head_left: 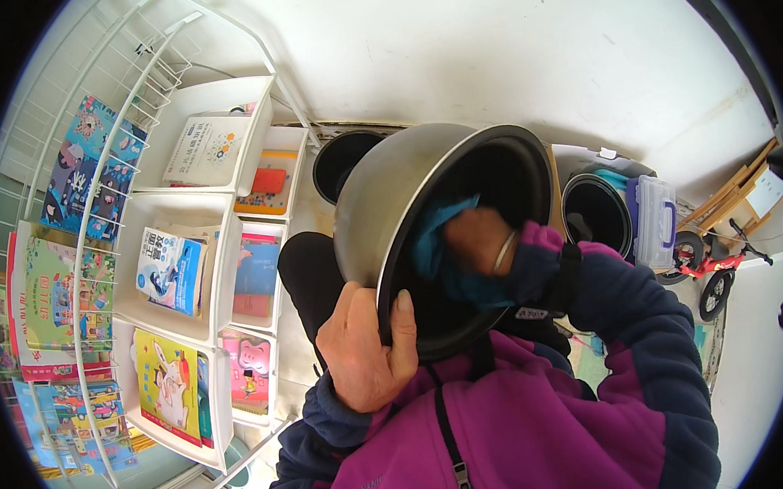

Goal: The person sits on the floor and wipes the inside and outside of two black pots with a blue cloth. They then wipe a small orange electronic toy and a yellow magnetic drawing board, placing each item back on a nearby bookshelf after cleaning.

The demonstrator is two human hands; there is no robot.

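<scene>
A metal cooking-pot bowl (pixel 388 178) with a dark inside leans on its side above my lap, its mouth turned to the right. My left hand (pixel 370 345) grips the near left rim, thumb on the inner side and fingers around the outer wall. Inside the bowl, my right hand (pixel 487 239) holds a crumpled blue cloth (pixel 447 225) against the dark inner surface. That hand is blurred, and the cloth hides part of the bowl's inside.
At left stands a white wire rack (pixel 89 247) with white bins (pixel 170 203) of books. Behind the bowl is a black round container (pixel 344 160). At right are another dark pot (pixel 596 214), a clear plastic case (pixel 653 224) and a red balance bike (pixel 701 267).
</scene>
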